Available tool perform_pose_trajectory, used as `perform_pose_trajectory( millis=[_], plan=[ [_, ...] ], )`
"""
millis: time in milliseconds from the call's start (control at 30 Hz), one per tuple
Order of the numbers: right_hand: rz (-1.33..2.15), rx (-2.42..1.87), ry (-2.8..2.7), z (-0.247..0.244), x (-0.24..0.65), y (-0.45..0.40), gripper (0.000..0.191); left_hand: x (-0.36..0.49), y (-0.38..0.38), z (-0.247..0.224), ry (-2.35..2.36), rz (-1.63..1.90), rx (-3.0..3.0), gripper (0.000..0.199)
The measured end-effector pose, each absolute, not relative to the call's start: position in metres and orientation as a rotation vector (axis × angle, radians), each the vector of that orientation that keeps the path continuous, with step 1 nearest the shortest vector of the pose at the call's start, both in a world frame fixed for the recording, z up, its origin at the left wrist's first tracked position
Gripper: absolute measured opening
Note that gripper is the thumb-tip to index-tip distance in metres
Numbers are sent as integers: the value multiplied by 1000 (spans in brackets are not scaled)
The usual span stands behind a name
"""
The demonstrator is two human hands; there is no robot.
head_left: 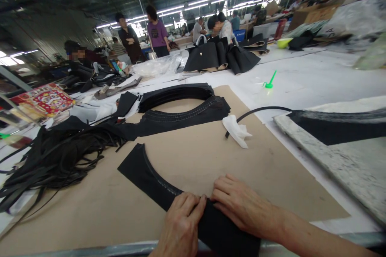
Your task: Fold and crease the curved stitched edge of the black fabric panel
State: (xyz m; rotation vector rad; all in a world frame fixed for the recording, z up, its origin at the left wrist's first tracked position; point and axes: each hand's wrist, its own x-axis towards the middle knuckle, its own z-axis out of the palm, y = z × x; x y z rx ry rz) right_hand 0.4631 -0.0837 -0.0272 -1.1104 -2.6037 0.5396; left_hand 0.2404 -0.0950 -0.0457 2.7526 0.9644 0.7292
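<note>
A black curved piece of fabric or leather [138, 174] lies on the brown sheet [99, 217] in front of me, its near end reaching the table edge. My left hand [183, 219] is closed on its concave edge, with fingertips pressed down. Right beside it, the curled fingers of my right hand [238, 202] grip the same edge. A narrow folded strip with whitish marks runs along that curve, and the part under my fingers is hidden. Beyond lies a stack of similar black curved pieces [183, 114]. A crumpled white cloth or tissue [237, 130] touches a thin black strip [262, 109].
A heap of black strips [57, 152] covers the left side. At right, a stone-like slab [319, 160] carries a black piece. A green nozzle [269, 83] stands on the white table. Farther back are black panels [211, 56] and several people.
</note>
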Motion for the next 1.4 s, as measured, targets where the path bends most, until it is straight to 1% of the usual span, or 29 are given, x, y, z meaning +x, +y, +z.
perform_pose_trajectory(
  millis=[67, 300, 467, 633, 800, 933, 1100, 1400],
  plan=[
    [549, -1123, -2597, -27, 468, -85, 11, 239, -96, -47, 940, 747, 2778, 43],
    [619, -1157, -2543, -20, 481, -88, 9, 239, -96, -47, 977, 767, 2760, 41],
    [596, -1170, -2572, -21, 484, -88, 5, 245, -98, -45, 1107, 809, 2767, 43],
    [542, -1144, -2589, -25, 483, -89, 6, 263, -96, -45, 927, 786, 2659, 43],
    [558, -1134, -2596, -26, 488, -89, 6, 266, -95, -49, 839, 783, 2758, 39],
    [603, -1156, -2582, -23, 498, -90, 6, 264, -95, -47, 811, 797, 2772, 43],
    [599, -1143, -2601, -19, 506, -91, 8, 268, -95, -46, 846, 735, 2780, 48],
    [500, -1090, -2636, -18, 516, -92, 15, 272, -95, -47, 876, 682, 2873, 49]
  ],
)
